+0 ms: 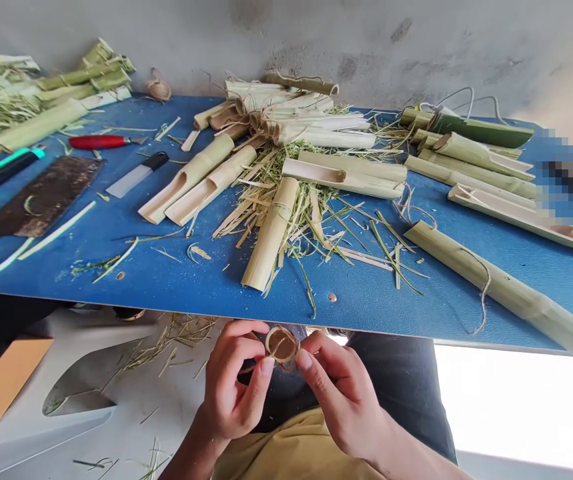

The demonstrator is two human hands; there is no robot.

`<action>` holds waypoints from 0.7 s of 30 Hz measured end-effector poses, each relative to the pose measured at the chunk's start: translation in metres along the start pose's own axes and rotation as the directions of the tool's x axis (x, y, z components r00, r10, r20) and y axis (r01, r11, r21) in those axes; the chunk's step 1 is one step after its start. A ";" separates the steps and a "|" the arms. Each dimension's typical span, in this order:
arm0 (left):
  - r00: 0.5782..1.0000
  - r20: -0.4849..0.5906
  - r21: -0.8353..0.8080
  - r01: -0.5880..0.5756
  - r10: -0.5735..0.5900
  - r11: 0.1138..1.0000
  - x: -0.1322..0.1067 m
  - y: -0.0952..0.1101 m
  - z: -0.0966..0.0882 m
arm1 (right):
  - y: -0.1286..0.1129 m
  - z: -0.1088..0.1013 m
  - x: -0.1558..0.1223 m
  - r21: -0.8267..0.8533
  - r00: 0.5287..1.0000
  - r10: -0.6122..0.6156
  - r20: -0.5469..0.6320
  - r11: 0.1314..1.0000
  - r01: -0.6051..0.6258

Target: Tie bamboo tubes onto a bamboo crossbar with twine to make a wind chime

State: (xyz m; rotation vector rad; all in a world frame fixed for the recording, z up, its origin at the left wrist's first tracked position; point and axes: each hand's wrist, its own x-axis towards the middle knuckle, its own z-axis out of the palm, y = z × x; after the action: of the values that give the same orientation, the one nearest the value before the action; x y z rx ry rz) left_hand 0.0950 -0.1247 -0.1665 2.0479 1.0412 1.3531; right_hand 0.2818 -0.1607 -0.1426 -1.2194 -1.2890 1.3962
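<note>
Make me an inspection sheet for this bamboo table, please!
Surface: blue board, covered in bamboo bits.
Job's things: short bamboo ring with brown twine.
Clutter: split bamboo tubes, shavings, red-handled knife, dark rusty blade.
Hands: left hand and right hand both pinch the ring.
Cables: thin white wire behind the far-right bamboo.
Surroundings: grey wall; white plastic seat below, with scraps.

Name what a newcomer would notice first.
The blue board stands out, heaped with split bamboo tubes around a central pile of shredded fibres. Below its near edge, the left hand and right hand pinch a small bamboo ring. A red-handled knife lies at upper left.
</note>
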 end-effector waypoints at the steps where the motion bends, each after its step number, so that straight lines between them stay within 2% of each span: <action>1: 1.000 0.006 0.004 -0.005 0.005 1.000 0.000 0.000 -0.001 | -0.001 -0.002 -0.001 -0.028 1.000 -0.003 0.014 1.000 0.004; 8: 0.997 0.040 -0.092 0.073 -0.070 0.993 -0.008 -0.003 0.002 | -0.006 -0.010 -0.004 -0.180 0.995 -0.022 0.093 0.983 0.039; 13: 0.998 0.015 -0.089 0.063 -0.062 0.994 -0.004 0.004 0.004 | -0.019 -0.016 -0.001 -0.266 0.974 -0.073 0.212 0.955 0.130; 16: 0.995 0.024 -0.081 0.096 -0.094 0.992 0.003 0.012 0.006 | -0.030 -0.019 -0.002 -0.315 0.980 -0.096 0.175 0.937 0.148; 18: 0.992 0.049 -0.083 0.119 -0.115 0.989 0.006 0.018 0.008 | -0.033 -0.019 -0.003 -0.270 0.991 -0.041 0.128 0.960 0.075; 21: 0.992 0.054 -0.086 0.119 -0.114 0.989 0.006 0.021 0.013 | -0.025 -0.015 -0.002 -0.054 0.995 0.020 0.099 0.998 -0.014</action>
State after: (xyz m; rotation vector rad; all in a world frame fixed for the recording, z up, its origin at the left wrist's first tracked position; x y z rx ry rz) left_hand 0.1153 -0.1324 -0.1526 1.9145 1.0434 1.2620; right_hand 0.2966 -0.1577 -0.1174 -1.2120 -1.3952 1.4588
